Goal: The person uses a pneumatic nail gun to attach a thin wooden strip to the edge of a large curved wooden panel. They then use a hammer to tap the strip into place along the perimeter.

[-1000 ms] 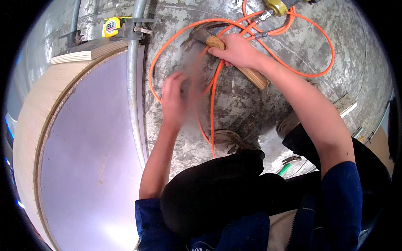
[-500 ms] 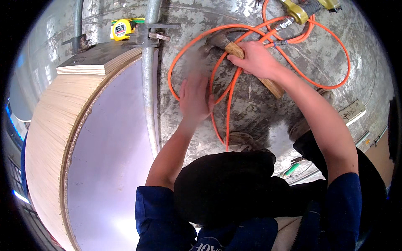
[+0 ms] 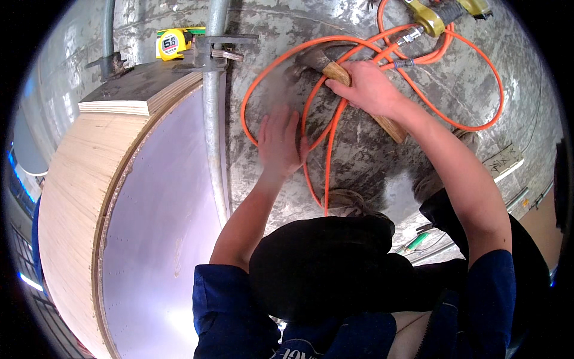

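Note:
My right hand is wrapped round the wooden handle of a claw hammer, whose dark metal head points to the left, low over the concrete floor. My left hand lies to the left of it, fingers stretched out toward the floor, with nothing visible in it. An orange air hose loops round both hands; my left thumb is right beside one strand. A haze blurs the space between my left fingertips and the hammer head. What lies under my left palm is hidden.
At left stands a curved wooden panel with a pale inner face, beside a metal pipe with a clamp. A yellow tape measure rests above. An olive-coloured air tool lies top right. A wood offcut is at far right.
The curved panel's edge appears slightly farther right at its lower part. My left hand has shifted a little to the right; my right hand keeps its grip on the hammer.

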